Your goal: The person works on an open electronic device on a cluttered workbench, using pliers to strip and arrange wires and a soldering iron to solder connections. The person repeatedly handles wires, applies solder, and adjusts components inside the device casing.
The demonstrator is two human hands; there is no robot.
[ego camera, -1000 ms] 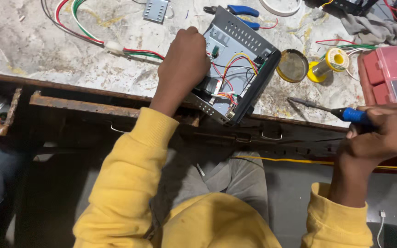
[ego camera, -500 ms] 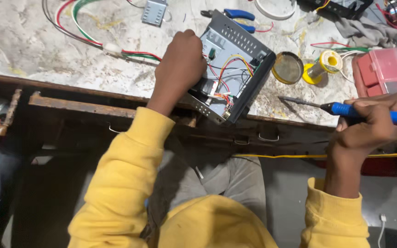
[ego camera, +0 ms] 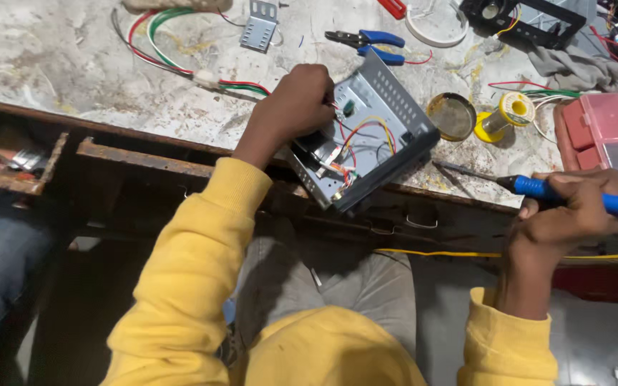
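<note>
An open grey metal electronics chassis with coloured wires inside lies tilted at the front edge of the workbench. My left hand rests on its left side, fingers curled onto the wires and board, holding it. My right hand grips a blue-handled soldering iron just off the bench edge; its thin metal tip points left toward the chassis, a short gap away. Both sleeves are yellow.
A round tin and a yellow solder spool sit right of the chassis. Blue-handled pliers, a metal bracket, looped red, green and white wires, a pink compartment box and a grey rag lie on the bench.
My right hand has brought the soldering iron slightly up and left, nearer the chassis. My left hand has stayed on the chassis.
</note>
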